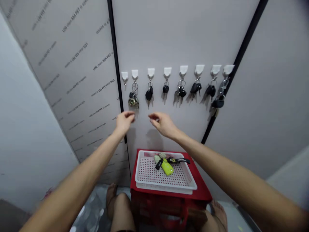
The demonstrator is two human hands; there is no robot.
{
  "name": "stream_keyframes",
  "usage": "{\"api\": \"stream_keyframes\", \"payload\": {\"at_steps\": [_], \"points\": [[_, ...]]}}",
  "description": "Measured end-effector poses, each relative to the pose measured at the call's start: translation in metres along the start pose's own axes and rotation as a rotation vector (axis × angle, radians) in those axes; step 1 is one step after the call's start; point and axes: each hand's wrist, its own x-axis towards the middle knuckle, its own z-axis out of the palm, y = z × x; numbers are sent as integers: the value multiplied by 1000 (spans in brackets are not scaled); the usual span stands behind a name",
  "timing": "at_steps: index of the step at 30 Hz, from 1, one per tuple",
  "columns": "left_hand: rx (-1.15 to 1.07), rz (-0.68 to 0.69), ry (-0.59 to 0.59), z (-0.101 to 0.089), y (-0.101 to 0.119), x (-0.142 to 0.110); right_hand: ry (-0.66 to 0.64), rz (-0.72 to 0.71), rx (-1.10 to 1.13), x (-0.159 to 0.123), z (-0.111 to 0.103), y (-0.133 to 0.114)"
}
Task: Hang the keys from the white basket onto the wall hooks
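Observation:
My left hand is raised just below a bunch of keys with brass-coloured charms, apart from it. Its fingers are slightly blurred and loosely spread, with nothing seen in them. To the right, my right hand hovers below a set of black keys. Thumb and fingers stand apart there, and no object shows between them. Below both hands, a white perforated basket holds a bright yellow-green key case with a black printed strap.
White adhesive hooks run in a row along the pale panel, several carrying black keys. The leftmost hook bears only a small metal clip. A red-covered stand supports the basket, between the person's legs. Dark strips border the panel.

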Motion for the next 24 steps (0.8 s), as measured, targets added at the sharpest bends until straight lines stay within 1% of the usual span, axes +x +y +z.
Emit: {"api": "stream_keyframes", "payload": {"at_steps": [3,5,8,11,14,17,19,21,24], "points": [[44,-122,-203,15,-40,-47,-193,176,-28,-55,2,29],[119,-124,-331,29,-57,-72,-288,278,-66,-85,4,46],[251,-19,-485,49,-63,-97,-372,341,-202,-117,1,66],[353,102,-581,63,-61,-111,-456,375,-374,-137,-6,79],[414,146,-615,72,-62,-116,-540,450,-487,-148,-13,87],[445,176,-645,79,-67,-118,-577,479,-515,-151,-18,88],[462,195,-667,84,-69,-118,-573,448,-489,-148,-21,84],[464,197,-689,88,-69,-120,-549,385,-431,-141,-24,76],[359,192,-741,95,-64,-122,-512,267,-346,-127,-30,62]]}}
